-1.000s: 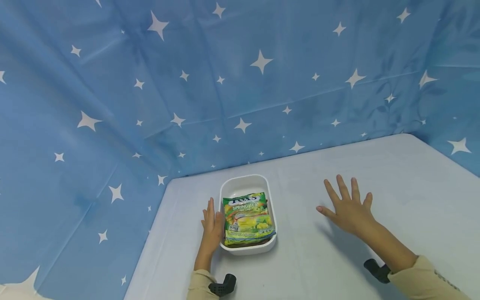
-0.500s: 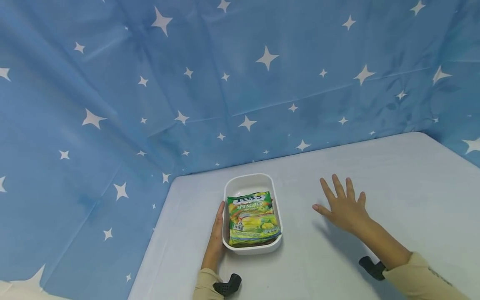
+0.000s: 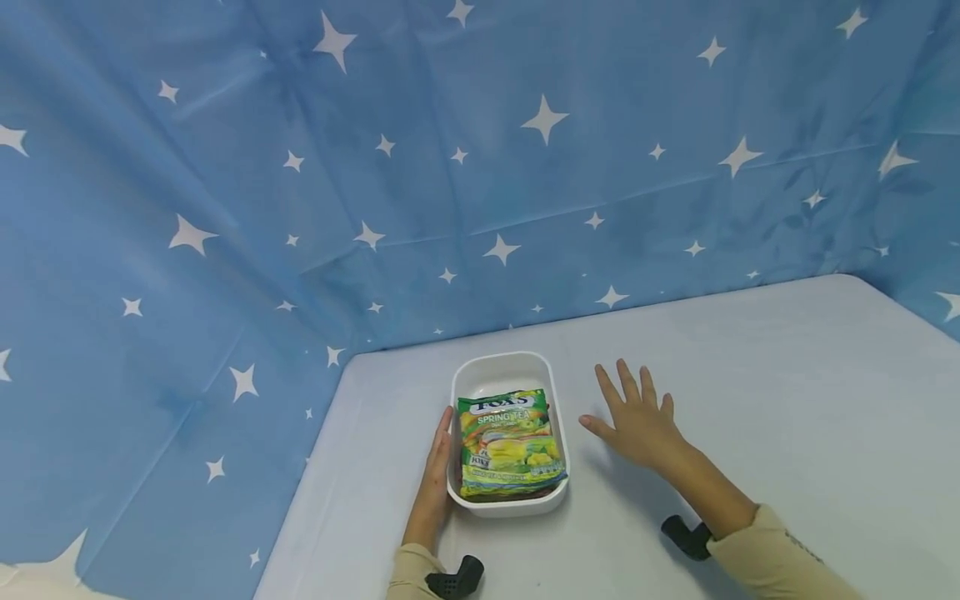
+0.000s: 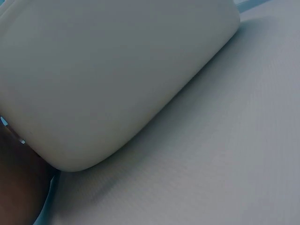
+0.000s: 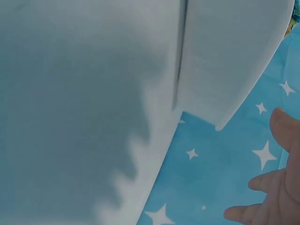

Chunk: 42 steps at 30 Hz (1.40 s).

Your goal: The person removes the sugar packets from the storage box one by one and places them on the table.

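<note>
A white plastic tub [image 3: 501, 367] with rounded corners sits on the table, holding a green and yellow bag of Fox's Spring Tea candy [image 3: 510, 446]. My left hand [image 3: 435, 479] lies along the tub's left side with fingers extended; part of it is hidden by the rim. The left wrist view is mostly filled by the tub's outer wall [image 4: 103, 79]. To the right of the tub, my right hand [image 3: 641, 429] hovers over the table with fingers spread, touching nothing. In the right wrist view its fingers appear at the lower right, apart from the tub [image 5: 225, 56].
A white cloth covers the table [image 3: 787, 375], whose far edge meets a blue curtain [image 3: 420, 183] printed with white stars. Each wrist wears a black device, one on the left [image 3: 457, 579] and one on the right [image 3: 685, 537].
My left hand has turned and settled against the tub's side, its fingers now partly behind the rim. My right hand has moved left, nearer the tub. The head view has shifted slightly.
</note>
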### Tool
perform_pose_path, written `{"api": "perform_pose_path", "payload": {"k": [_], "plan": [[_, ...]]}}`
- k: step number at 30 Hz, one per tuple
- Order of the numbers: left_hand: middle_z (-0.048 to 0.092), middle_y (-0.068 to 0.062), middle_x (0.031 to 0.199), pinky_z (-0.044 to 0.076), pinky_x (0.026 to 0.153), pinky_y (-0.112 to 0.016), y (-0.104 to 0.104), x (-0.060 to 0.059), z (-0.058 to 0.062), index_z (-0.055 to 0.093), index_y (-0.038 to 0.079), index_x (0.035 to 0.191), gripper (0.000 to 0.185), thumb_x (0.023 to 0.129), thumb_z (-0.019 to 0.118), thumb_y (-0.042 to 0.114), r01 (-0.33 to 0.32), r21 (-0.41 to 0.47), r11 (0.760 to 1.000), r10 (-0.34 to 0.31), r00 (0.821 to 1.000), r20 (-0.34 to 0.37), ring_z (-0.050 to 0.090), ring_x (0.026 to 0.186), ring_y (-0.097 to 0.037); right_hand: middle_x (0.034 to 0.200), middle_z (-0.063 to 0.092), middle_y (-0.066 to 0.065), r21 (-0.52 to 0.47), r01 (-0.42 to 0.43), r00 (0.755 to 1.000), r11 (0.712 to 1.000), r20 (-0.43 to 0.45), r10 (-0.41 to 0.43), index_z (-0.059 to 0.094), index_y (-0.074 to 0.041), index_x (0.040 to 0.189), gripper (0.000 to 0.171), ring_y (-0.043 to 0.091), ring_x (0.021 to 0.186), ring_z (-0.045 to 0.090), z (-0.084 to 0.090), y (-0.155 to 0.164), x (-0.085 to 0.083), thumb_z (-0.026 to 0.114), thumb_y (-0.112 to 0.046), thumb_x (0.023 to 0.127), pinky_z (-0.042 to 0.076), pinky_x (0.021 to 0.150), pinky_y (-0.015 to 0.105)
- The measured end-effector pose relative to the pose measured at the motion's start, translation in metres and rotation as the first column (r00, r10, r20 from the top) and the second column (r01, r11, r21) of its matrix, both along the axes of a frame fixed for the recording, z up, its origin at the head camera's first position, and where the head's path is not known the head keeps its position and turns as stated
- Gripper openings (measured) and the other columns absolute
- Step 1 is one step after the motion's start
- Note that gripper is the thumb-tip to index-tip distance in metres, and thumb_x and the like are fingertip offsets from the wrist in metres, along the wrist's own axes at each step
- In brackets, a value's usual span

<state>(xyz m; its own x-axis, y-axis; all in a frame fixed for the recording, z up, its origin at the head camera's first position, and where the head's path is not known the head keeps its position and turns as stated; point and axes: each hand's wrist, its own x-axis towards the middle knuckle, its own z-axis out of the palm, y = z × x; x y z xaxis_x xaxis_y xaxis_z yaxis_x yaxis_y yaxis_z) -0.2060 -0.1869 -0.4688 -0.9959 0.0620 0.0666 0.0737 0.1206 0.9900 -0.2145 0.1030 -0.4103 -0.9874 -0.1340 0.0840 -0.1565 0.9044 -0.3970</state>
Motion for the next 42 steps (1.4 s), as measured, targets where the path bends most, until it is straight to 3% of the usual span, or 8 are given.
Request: {"api": "perform_pose_path", "payload": {"k": [16, 28, 42], "plan": [[0.007, -0.004, 0.155, -0.005, 0.109, -0.06, 0.002, -0.001, 0.0, 0.014, 0.021, 0.148, 0.057, 0.096, 0.024, 0.044, 0.009, 0.022, 1.0, -0.009, 1.0, 0.013, -0.004, 0.142, -0.03, 0.15, 0.008, 0.027, -0.117, -0.087, 0.996, 0.989, -0.003, 0.087, 0.015, -0.007, 0.146, 0.081, 0.052, 0.134, 0.001, 0.003, -0.034, -0.012, 0.048, -0.051, 0.087, 0.012, 0.096, 0.075], [0.008, -0.002, 0.155, -0.005, 0.109, -0.06, 0.002, -0.001, 0.002, 0.014, 0.023, 0.147, 0.057, 0.096, 0.026, 0.044, 0.007, 0.02, 1.0, -0.007, 1.0, 0.021, -0.003, 0.142, -0.028, 0.149, 0.012, 0.027, -0.181, -0.154, 0.987, 0.971, 0.01, 0.158, 0.015, -0.003, 0.146, 0.078, 0.053, 0.134, 0.002, 0.005, -0.05, -0.01, 0.048, -0.046, 0.089, 0.013, 0.096, 0.075], [0.007, 0.0, 0.155, -0.005, 0.109, -0.06, 0.002, -0.001, 0.002, 0.014, 0.026, 0.147, 0.056, 0.096, 0.026, 0.045, 0.003, 0.02, 1.0, -0.004, 0.999, 0.04, -0.004, 0.142, -0.027, 0.143, 0.029, 0.028, -0.117, -0.187, 0.982, 0.975, -0.049, 0.182, 0.023, -0.005, 0.144, 0.078, 0.053, 0.134, 0.006, -0.004, -0.066, 0.0, 0.054, -0.045, 0.086, 0.015, 0.101, 0.07]]}}
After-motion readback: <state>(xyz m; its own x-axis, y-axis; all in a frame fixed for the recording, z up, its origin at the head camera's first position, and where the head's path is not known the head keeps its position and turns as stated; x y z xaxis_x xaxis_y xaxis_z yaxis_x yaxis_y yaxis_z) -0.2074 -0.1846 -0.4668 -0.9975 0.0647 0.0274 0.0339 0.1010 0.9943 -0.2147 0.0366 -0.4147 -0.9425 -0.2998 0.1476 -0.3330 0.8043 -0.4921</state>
